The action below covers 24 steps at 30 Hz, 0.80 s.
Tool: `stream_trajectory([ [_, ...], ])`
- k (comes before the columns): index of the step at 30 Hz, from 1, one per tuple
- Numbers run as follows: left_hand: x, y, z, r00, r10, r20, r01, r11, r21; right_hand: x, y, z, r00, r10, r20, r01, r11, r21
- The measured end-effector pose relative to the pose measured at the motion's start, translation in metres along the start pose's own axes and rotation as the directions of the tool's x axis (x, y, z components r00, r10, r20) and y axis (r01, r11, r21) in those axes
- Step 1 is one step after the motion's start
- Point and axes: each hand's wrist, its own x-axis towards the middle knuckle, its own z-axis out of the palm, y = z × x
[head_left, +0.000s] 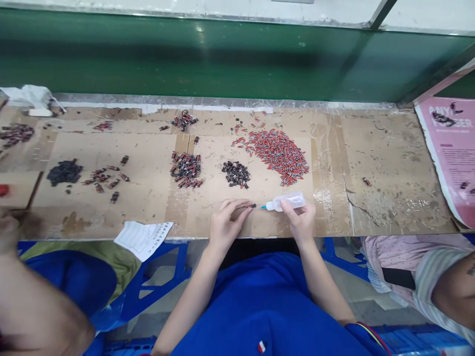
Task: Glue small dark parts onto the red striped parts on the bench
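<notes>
Fingertips (237, 203) of the left hand (224, 225) pinch a tiny dark part (253, 205); the right hand (302, 221) is closed round a squeeze bottle (288, 201), nozzle nearly touching the part. Just beyond the fingers lies a dark pile (236, 174), farther a red pile (280, 155).

Right hand (302, 220) grips the clear squeeze bottle (287, 201), which lies near-horizontal with its blue nozzle pointing left. Left hand (225, 222), just left of the bottle, pinches a small dark part (253, 205) at the nozzle tip; contact between tip and part cannot be told. Beyond the bottle: red pile (280, 155). Beyond and left of the bottle: dark pile (236, 174), then the mixed pile (186, 169) farther left. Paper slip (143, 238) lies well left of the bottle, overhanging the cardboard bench (389, 173) edge. Pink sheet (451, 153) lies well right of the bottle.
</notes>
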Motion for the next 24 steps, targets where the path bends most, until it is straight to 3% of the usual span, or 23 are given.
stream_trajectory([
  [15,-0.0010,0.0008,0.0001,1.000,-0.022,-0.016,0.022,1.000,-0.004,0.0002,0.0043,0.0065,0.999,-0.015,0.052,0.020,0.994,-0.110],
  [24,-0.0009,0.0007,0.0007,1.000,-0.009,-0.025,0.009,1.000,-0.001,-0.0006,0.0049,0.0051,1.000,-0.008,-0.008,0.007,0.997,-0.079],
])
